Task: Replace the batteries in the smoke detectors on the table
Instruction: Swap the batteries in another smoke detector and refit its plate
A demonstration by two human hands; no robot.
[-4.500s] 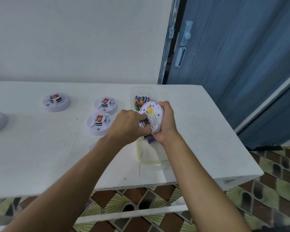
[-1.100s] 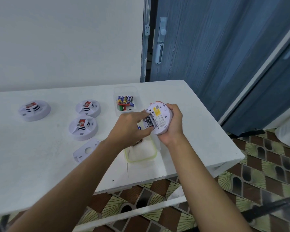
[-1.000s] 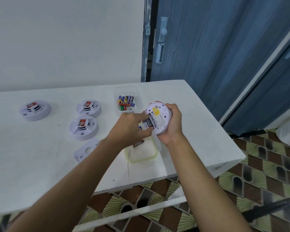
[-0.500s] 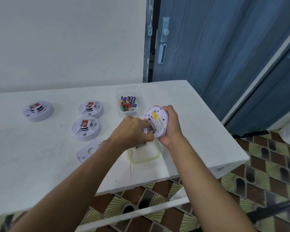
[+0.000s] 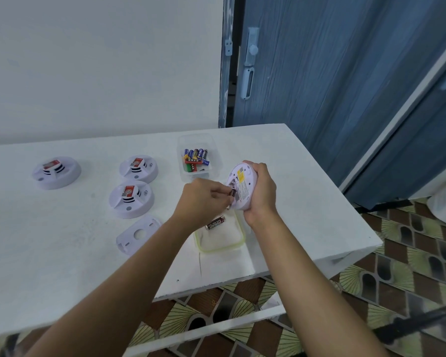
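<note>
Holding entry: the right hand (image 5: 262, 191) is gripping a white smoke detector (image 5: 243, 182) by its rim, lifted off the white table (image 5: 62, 253) and tilted, label side facing the camera. The left hand (image 5: 204, 195) is pinching a dark battery (image 5: 232, 193) at the open bay, on the detector's nine o'clock side; whether the cell is seated cannot be told. Hazards, as judged: the cell is sitting in a fingertip pinch only, so a spring contact could be flicking it loose. That could send it past the green-rimmed container (image 5: 218, 249) at six o'clock, where one spent battery (image 5: 215, 222) is lying, and off the near table edge. The clear tub (image 5: 198, 140) of fresh batteries (image 5: 196, 158) is sitting at eleven o'clock, near enough for old and new to be getting mixed. Nothing is supporting the tilted detector from below, so a hard pull could be twisting it out of the grip.
</note>
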